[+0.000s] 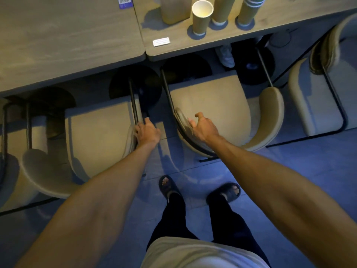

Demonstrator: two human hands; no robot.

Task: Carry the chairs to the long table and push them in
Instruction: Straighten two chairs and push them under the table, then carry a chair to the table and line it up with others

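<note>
While a person stands in dark slippers [168,187] on the floor, both arms reach out toward the desk [67,45]. The left hand [147,132] grips the side of the left chair [96,132]. Its fingers curl round the edge, right by a thin black bar. The right hand [202,125] is open. Its fingers rest on the curved back of the middle chair [208,97], and the thumb sticks up. Both chairs face the desk, with their seats close to its near edge and their backs pointing away from it. One more chair [313,105] sits by the desk on the right, and another chair [38,167] sits by it on the left. On the desk, near its edge, stands an open paper cup [201,16]. Two stacks of cups [249,10] stand just beside it. A small white tag [161,41] lies close to the desk's edge. A pale shoe [226,57] shows under the desk.
</note>
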